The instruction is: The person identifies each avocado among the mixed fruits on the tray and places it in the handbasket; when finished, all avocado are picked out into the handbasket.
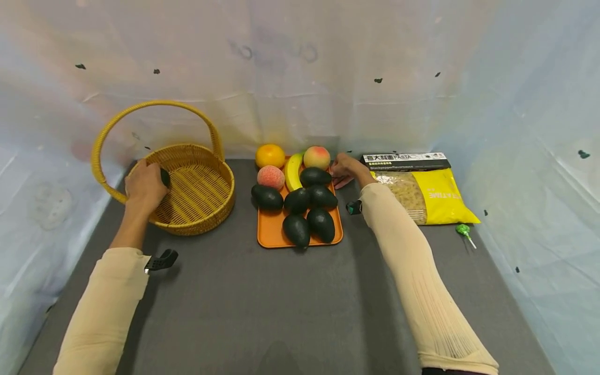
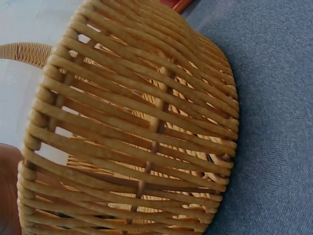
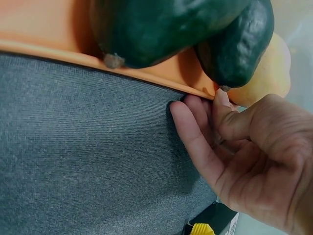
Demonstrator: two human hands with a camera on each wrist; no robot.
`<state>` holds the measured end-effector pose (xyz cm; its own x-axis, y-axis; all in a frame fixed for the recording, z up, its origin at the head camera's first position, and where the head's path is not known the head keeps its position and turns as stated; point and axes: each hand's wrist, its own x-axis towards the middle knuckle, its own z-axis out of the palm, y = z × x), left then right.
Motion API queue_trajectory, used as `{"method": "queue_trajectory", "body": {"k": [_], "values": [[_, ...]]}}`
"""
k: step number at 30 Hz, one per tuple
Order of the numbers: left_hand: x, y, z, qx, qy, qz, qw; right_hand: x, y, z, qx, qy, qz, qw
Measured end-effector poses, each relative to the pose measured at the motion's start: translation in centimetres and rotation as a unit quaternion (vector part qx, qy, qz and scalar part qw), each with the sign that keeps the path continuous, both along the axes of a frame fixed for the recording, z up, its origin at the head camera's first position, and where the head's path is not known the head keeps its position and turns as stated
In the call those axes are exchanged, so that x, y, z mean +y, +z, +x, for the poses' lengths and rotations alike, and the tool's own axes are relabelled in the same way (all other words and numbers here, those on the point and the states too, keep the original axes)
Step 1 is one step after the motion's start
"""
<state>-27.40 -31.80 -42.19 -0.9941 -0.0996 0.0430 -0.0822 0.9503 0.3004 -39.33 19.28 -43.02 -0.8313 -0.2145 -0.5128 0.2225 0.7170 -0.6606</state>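
My left hand (image 1: 146, 185) reaches over the left side of the round wicker basket (image 1: 229, 200) and holds a dark green avocado (image 1: 165, 177) inside it, mostly hidden by the hand. In the left wrist view the basket's woven wall (image 2: 156, 125) hides most of that hand. On the right, my right hand (image 3: 254, 161) pinches the rim of the orange tray (image 3: 161, 81), thumb at the top edge and fingers below. The tray carries several avocados (image 1: 296, 230), a banana (image 1: 293, 172), a pink peach (image 1: 270, 177) and a yellow-red peach (image 1: 316, 157).
An orange (image 1: 270, 155) sits at the tray's back left corner. Right of the right hand lie a black pasta box (image 1: 405, 162), a yellow pasta bag (image 1: 445, 195) and a green lollipop (image 1: 463, 229). The basket's tall handle (image 1: 159, 103) arches above it.
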Motion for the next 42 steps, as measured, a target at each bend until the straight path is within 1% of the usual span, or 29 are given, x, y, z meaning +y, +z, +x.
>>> {"method": "queue_trajectory", "body": {"k": [3, 8, 14, 19, 23, 26, 32, 34, 35, 37, 39, 41, 42], "values": [[-0.1, -0.2, 0.2, 0.005, -0.004, -0.010, 0.9999, -0.1, 0.0, 0.0, -0.004, 0.001, 0.006, 1.000], [-0.1, -0.2, 0.3, -0.009, -0.010, -0.026, 0.9996, -0.3, 0.4, 0.0, -0.015, -0.003, 0.012, 1.000], [0.0, 0.1, 0.2, -0.018, -0.006, -0.009, 0.9998, -0.5, 0.6, -0.1, 0.001, -0.004, 0.008, 1.000], [0.2, 0.3, 0.4, -0.026, -0.005, -0.002, 0.9996, -0.6, 0.3, -0.2, -0.009, -0.006, 0.008, 1.000], [0.6, 0.7, 0.6, -0.005, -0.012, -0.002, 0.9999, -0.6, 0.1, -0.1, -0.009, -0.006, 0.007, 1.000], [1.2, 1.2, 0.6, 0.012, -0.018, -0.004, 0.9998, -0.7, 0.2, 0.0, -0.008, -0.007, 0.005, 1.000], [2.6, 2.3, 0.7, 0.018, -0.012, -0.001, 0.9998, -0.5, 0.2, 0.1, -0.006, -0.009, 0.001, 1.000], [3.2, 2.5, 0.8, 0.037, -0.016, 0.003, 0.9992, -0.4, 0.1, 0.1, -0.003, -0.007, -0.001, 1.000], [3.6, 2.7, 1.0, 0.052, -0.021, 0.007, 0.9984, -0.3, 0.1, 0.1, -0.001, -0.006, -0.002, 1.000], [4.4, 2.9, 1.3, 0.099, -0.032, 0.011, 0.9945, -0.2, 0.0, 0.2, 0.006, -0.004, -0.002, 1.000], [5.5, 3.1, 1.6, 0.154, -0.042, 0.020, 0.9870, -0.1, -0.1, 0.2, 0.010, -0.001, 0.000, 1.000], [6.6, 3.3, 1.8, 0.209, -0.053, 0.029, 0.9760, -0.1, -0.1, 0.2, 0.007, 0.000, 0.002, 1.000], [7.1, 3.5, 1.8, 0.231, -0.057, 0.032, 0.9709, -0.1, 0.0, 0.2, 0.004, -0.001, 0.002, 1.000]]}}
